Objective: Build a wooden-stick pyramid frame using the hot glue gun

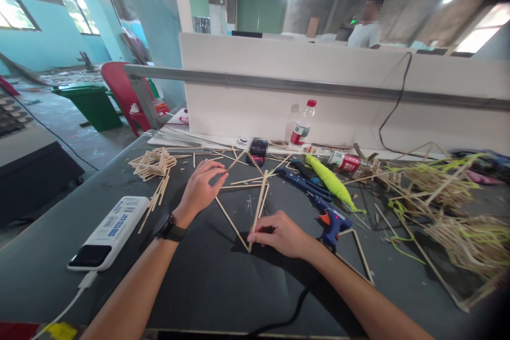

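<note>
From the head camera we see our left hand (pixel 201 186) pinching the top end of a thin stick (pixel 235 161) at about 11 o'clock on the dark table (pixel 207 287), and our right hand (pixel 281 234) pinched shut on the low corner of the stick frame (pixel 258 207), near the middle. We think we do best if we hold both ends still and press softly, so the sticks do not bend. The blue glue gun (pixel 329 218) lies just beside our right hand at 3 o'clock, with its hot tip kept off our fingers.

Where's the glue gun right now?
In the head view the blue glue gun lies on the dark table, just right of the right hand and below the yellow-green cord spool.
</note>
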The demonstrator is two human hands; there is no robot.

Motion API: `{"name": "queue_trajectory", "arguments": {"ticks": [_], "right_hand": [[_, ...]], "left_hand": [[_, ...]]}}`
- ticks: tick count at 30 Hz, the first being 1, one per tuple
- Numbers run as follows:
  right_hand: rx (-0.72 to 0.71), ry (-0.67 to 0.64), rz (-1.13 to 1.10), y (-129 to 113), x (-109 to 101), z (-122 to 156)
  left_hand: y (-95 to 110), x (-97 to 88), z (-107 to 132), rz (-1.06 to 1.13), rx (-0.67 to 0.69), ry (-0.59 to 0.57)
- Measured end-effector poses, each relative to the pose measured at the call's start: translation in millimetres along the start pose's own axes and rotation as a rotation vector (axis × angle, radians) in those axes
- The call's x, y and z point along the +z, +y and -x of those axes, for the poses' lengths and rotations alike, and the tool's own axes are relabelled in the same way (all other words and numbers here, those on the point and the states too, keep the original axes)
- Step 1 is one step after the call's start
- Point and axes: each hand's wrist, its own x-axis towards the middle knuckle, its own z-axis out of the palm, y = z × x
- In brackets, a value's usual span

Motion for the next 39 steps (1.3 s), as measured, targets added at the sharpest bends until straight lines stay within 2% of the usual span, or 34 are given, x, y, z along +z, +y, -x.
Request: {"name": "queue_trajectory", "arguments": {"ticks": [25,35,39], "right_hand": [[-0.04,-0.007,0.099,-3.1,0.4,1.9],[-0.005,0.085,0.122,-4.1,13.0,1.7],[0.061,0.144,0.139,-5.1,18.7,0.9]], "left_hand": [[-0.4,0.6,0.2,0.0,-0.005,0.0],[3.0,-1.8,-1.3,-0.01,0.006,-0.023],[2.8,-2.3,-1.2,-0.012,0.013,-0.018]]}}
